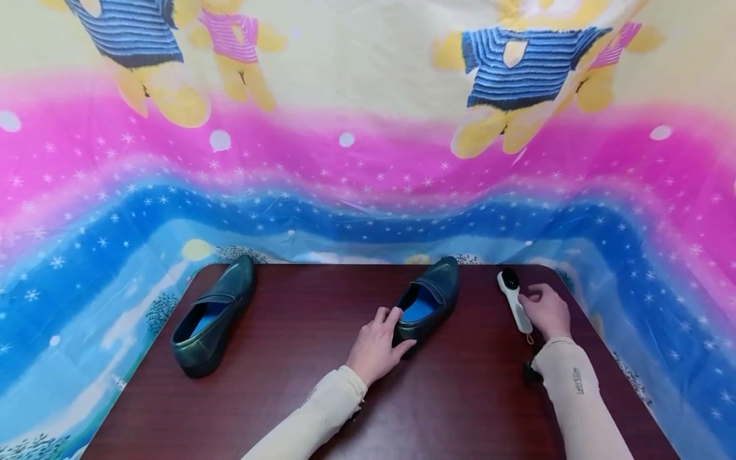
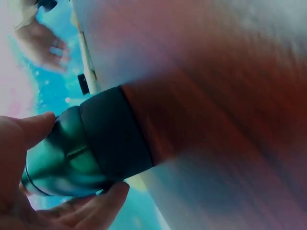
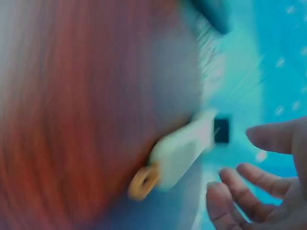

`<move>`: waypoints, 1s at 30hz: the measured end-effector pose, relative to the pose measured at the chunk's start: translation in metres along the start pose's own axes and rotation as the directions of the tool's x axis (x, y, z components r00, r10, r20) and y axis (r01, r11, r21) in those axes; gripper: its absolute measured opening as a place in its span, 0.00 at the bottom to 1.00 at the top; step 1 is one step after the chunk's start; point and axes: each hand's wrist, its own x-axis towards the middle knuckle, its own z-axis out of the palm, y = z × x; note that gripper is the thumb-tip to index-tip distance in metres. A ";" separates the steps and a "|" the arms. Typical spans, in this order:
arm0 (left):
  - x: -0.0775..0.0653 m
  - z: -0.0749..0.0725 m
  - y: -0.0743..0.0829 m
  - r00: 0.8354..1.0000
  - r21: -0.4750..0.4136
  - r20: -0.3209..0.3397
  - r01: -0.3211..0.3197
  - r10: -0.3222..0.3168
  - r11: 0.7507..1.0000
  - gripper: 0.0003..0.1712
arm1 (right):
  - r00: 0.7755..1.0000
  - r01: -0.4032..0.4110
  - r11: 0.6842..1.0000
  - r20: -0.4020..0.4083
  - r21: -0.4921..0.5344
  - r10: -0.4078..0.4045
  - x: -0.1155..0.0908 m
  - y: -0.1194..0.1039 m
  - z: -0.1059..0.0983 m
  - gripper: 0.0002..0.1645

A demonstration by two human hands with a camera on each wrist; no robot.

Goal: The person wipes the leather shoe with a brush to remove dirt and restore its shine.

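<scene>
Two dark green leather loafers with blue insoles are on the table, toes pointing to the back. My left hand (image 1: 374, 348) holds the heel of the loafer on the right (image 1: 441, 287). In the left wrist view, its thumb and fingers lie on opposite sides of that heel (image 2: 72, 155). The other loafer (image 1: 232, 300) stands apart at the left. To the right lies a shoe brush (image 1: 517, 306) with a white handle, black bristles and a tan hanging loop. Beside its handle is my right hand (image 1: 549, 311), fingers loosely bent, with a gap to the brush in the right wrist view.
The reddish-brown wooden table (image 1: 310, 306) has its back edge just behind the shoe toes and brush. A printed cloth (image 1: 356, 166) with bears and snowflakes hangs close around the back and sides.
</scene>
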 end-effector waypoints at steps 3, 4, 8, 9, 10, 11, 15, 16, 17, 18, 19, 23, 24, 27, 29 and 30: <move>0.001 -0.003 -0.008 1.000 -0.043 0.022 -0.007 0.008 0.999 0.27 | 0.993 -0.062 0.995 0.096 -0.076 0.069 0.006 0.017 -0.002 0.39; 0.001 -0.004 -0.011 0.999 -0.058 0.033 -0.009 0.011 0.998 0.27 | 0.988 -0.067 0.994 0.133 -0.089 0.078 0.007 0.020 -0.002 0.41; 0.003 -0.011 -0.029 0.997 -0.094 0.063 -0.029 0.035 0.995 0.28 | 0.975 -0.061 0.992 0.207 -0.108 0.082 0.013 0.022 0.003 0.45; 0.003 -0.013 -0.034 0.997 -0.095 0.066 -0.032 0.038 0.995 0.28 | 0.976 -0.048 0.992 0.206 -0.117 0.071 0.014 0.021 0.004 0.44; 0.004 -0.015 -0.039 0.997 -0.096 0.071 -0.025 0.032 0.995 0.29 | 0.977 -0.039 0.992 0.205 -0.122 0.064 0.015 0.021 0.006 0.43; 0.004 -0.016 -0.044 0.997 -0.099 0.076 -0.013 0.021 0.995 0.29 | 0.978 -0.028 0.991 0.203 -0.130 0.054 0.016 0.020 0.007 0.41; 0.004 -0.019 -0.059 0.990 -0.141 0.122 0.092 -0.075 0.986 0.35 | 0.970 -0.010 0.993 0.239 -0.115 0.037 0.017 0.019 0.009 0.30; 0.004 -0.018 -0.061 0.986 -0.161 0.135 0.118 -0.097 0.980 0.37 | 0.967 -0.014 0.995 0.253 -0.103 0.040 0.016 0.019 0.008 0.28; 0.004 -0.017 -0.062 0.983 -0.175 0.144 0.136 -0.111 0.975 0.39 | 0.963 -0.017 0.996 0.268 -0.087 0.040 0.015 0.019 0.008 0.25; 0.005 -0.015 -0.064 0.982 -0.189 0.150 0.146 -0.119 0.971 0.40 | 0.958 -0.026 0.997 0.283 -0.067 0.044 0.013 0.019 0.007 0.22; 0.005 -0.014 -0.065 0.981 -0.201 0.153 0.152 -0.123 0.968 0.40 | 0.954 -0.033 0.999 0.296 -0.043 0.045 0.012 0.019 0.007 0.21; 0.008 -0.013 -0.069 0.983 -0.236 0.146 0.141 -0.108 0.961 0.37 | 0.945 -0.057 0.996 0.327 0.066 0.032 0.007 0.017 0.007 0.19; 0.008 -0.014 -0.070 0.983 -0.255 0.147 0.142 -0.107 0.957 0.36 | 0.944 -0.066 0.993 0.327 0.100 0.030 0.006 0.016 0.007 0.19; 0.010 -0.021 -0.074 0.980 -0.308 0.164 0.155 -0.109 0.939 0.36 | 0.954 -0.074 0.978 0.298 0.196 0.013 0.008 0.011 0.010 0.20; 0.011 -0.026 -0.078 0.977 -0.351 0.184 0.164 -0.104 0.922 0.36 | 0.971 -0.050 0.974 0.238 0.220 -0.004 0.009 0.006 0.010 0.21; 0.011 -0.029 -0.080 0.975 -0.367 0.197 0.175 -0.107 0.914 0.36 | 0.980 -0.036 0.976 0.200 0.217 -0.009 0.009 0.002 0.010 0.22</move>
